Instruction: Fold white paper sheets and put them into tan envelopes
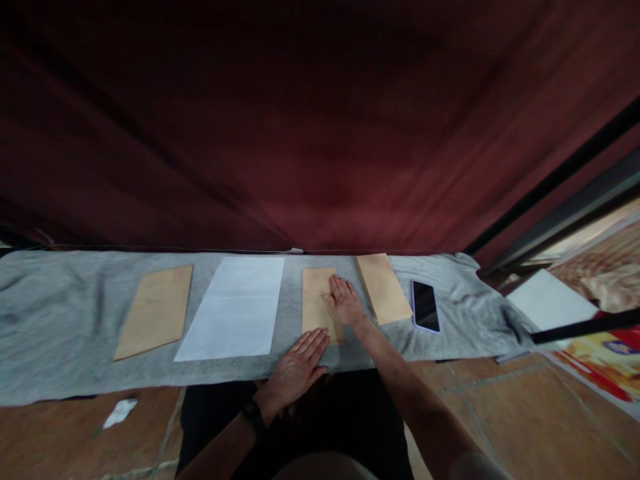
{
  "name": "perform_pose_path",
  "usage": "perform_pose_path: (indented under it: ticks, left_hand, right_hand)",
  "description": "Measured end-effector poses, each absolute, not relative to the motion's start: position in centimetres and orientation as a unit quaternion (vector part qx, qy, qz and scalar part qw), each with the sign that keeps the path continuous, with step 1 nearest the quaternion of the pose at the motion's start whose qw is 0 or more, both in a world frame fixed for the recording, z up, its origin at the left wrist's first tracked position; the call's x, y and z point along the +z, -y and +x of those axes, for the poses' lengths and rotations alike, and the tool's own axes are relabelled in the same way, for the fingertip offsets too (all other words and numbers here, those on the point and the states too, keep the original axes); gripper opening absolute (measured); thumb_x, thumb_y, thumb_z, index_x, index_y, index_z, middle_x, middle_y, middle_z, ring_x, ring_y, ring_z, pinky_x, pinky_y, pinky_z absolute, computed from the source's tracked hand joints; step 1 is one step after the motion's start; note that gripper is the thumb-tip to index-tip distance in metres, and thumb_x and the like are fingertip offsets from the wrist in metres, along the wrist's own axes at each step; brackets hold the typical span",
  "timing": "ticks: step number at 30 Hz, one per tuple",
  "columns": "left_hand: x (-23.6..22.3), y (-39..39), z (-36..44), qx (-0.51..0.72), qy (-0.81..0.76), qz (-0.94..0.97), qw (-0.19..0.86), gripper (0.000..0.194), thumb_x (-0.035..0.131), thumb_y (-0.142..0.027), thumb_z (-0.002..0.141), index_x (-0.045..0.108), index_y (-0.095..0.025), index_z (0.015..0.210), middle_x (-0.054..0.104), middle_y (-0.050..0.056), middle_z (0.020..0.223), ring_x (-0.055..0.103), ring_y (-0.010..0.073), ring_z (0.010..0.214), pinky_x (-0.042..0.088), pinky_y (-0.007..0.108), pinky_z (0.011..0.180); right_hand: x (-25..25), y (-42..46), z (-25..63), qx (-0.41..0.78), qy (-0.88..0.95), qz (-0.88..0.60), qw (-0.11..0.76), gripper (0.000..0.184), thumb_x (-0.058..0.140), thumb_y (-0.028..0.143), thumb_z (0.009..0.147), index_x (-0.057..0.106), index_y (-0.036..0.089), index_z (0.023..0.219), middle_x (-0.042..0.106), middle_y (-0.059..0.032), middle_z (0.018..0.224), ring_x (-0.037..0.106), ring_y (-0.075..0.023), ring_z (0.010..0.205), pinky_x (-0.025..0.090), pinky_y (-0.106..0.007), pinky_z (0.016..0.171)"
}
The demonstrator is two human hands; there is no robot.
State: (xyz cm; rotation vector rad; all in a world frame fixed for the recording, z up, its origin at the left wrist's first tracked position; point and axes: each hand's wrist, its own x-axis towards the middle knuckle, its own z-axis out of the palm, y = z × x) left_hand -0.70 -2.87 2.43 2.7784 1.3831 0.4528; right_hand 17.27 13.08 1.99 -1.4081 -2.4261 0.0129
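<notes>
A tan envelope (pixel 314 303) was laid flat on the cloth-covered bench (pixel 465 327), partly covered by the left hand (pixel 296 371) and right hand (pixel 346 304), between a white sheet (pixel 235 310) and tan stack (pixel 384 288).

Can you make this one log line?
left hand: at near edge of middle envelope | right hand: flat on it | gray cloth: white paper, phone

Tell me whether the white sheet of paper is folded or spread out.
Spread out: the white rectangular paper sheet lies flat on the grey cloth, with a faint crease running across its middle.
</notes>
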Motion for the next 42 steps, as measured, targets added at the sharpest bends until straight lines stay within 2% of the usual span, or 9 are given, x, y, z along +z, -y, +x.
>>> perform_pose_path:
  ticks: [9,14,17,21,26,30,35,38,42]
  left_hand:
    - [2.9,2.9,-0.7,0.159,-0.445,0.880,0.058,0.058,0.046,-0.044,0.100,0.037,-0.018,0.151,0.045,0.013,0.154,0.040,0.0237,0.144,0.037,0.043,0.117]
    - [3.9,1.8,-0.9,0.164,-0.449,0.873,0.095,0.046,0.033,-0.031,0.104,0.043,-0.022,0.148,0.050,0.007,0.151,0.046,0.0167,0.139,0.037,0.037,0.116]
    - [3.9,-0.7,-0.9,0.165,-0.481,0.856,0.090,0.047,0.028,-0.032,0.105,0.042,-0.020,0.149,0.049,0.008,0.152,0.045,0.0172,0.140,0.035,0.039,0.117]
    - [3.1,-5.3,-1.2,0.159,-0.523,0.836,0.058,0.053,0.032,-0.040,0.104,0.038,-0.016,0.151,0.042,0.011,0.156,0.037,0.0218,0.146,0.030,0.045,0.120]
    - [2.2,-8.0,-1.8,0.185,-0.577,0.796,0.023,0.056,0.034,-0.041,0.102,0.037,-0.016,0.152,0.043,0.013,0.155,0.031,0.0241,0.148,0.026,0.047,0.122]
    - [2.0,-5.3,-1.9,0.199,-0.581,0.789,0.026,0.053,0.034,-0.037,0.102,0.041,-0.014,0.150,0.043,0.014,0.155,0.034,0.0255,0.147,0.030,0.049,0.120]
    - [2.3,0.8,-2.3,0.220,-0.525,0.819,0.065,0.046,0.038,-0.033,0.103,0.045,-0.020,0.147,0.049,0.009,0.152,0.044,0.0211,0.141,0.037,0.045,0.117]
    - [2.9,2.7,-2.3,0.228,-0.518,0.821,0.076,0.043,0.045,-0.034,0.101,0.050,-0.021,0.142,0.053,0.009,0.148,0.048,0.0221,0.138,0.042,0.045,0.114]
    - [3.4,2.7,-1.8,0.225,-0.537,0.810,0.073,0.037,0.051,-0.032,0.098,0.058,-0.018,0.132,0.060,0.010,0.140,0.053,0.0245,0.133,0.045,0.045,0.111]
  right_hand:
    - [2.5,-3.7,20.5,0.075,0.920,-0.347,0.165,0.053,0.038,0.033,0.104,0.032,0.018,0.155,0.040,-0.0109,0.156,0.038,-0.0208,0.145,0.032,-0.044,0.120]
    - [2.9,-0.8,22.3,0.089,0.927,-0.327,0.161,0.059,0.042,0.037,0.104,0.025,0.018,0.157,0.036,-0.0102,0.158,0.033,-0.0207,0.147,0.030,-0.044,0.122]
    - [3.0,-0.5,22.5,0.089,0.928,-0.325,0.158,0.061,0.043,0.038,0.103,0.024,0.017,0.158,0.035,-0.0114,0.159,0.032,-0.0216,0.147,0.029,-0.045,0.122]
    - [3.1,-0.7,22.4,0.089,0.926,-0.331,0.156,0.061,0.048,0.037,0.102,0.028,0.019,0.156,0.039,-0.0107,0.157,0.036,-0.0216,0.146,0.030,-0.044,0.121]
    - [3.3,-0.7,22.2,0.095,0.922,-0.337,0.165,0.061,0.054,0.034,0.099,0.033,0.019,0.154,0.042,-0.0111,0.155,0.040,-0.0220,0.143,0.034,-0.044,0.120]
    - [3.2,-0.7,22.0,0.118,0.908,-0.359,0.180,0.059,0.057,0.033,0.096,0.040,0.021,0.151,0.045,-0.0095,0.153,0.043,-0.0220,0.142,0.035,-0.045,0.119]
    - [2.7,-0.9,21.8,0.153,0.886,-0.375,0.225,0.047,0.058,0.032,0.096,0.053,0.024,0.142,0.055,-0.0080,0.145,0.051,-0.0223,0.135,0.039,-0.048,0.116]
    - [2.5,-1.2,21.8,0.177,0.871,-0.385,0.250,0.036,0.053,0.028,0.098,0.061,0.026,0.133,0.061,-0.0062,0.139,0.056,-0.0210,0.130,0.041,-0.047,0.115]
    - [2.5,-1.5,21.7,0.188,0.865,-0.386,0.261,0.033,0.050,0.024,0.099,0.064,0.025,0.129,0.063,-0.0059,0.136,0.057,-0.0210,0.128,0.041,-0.047,0.114]
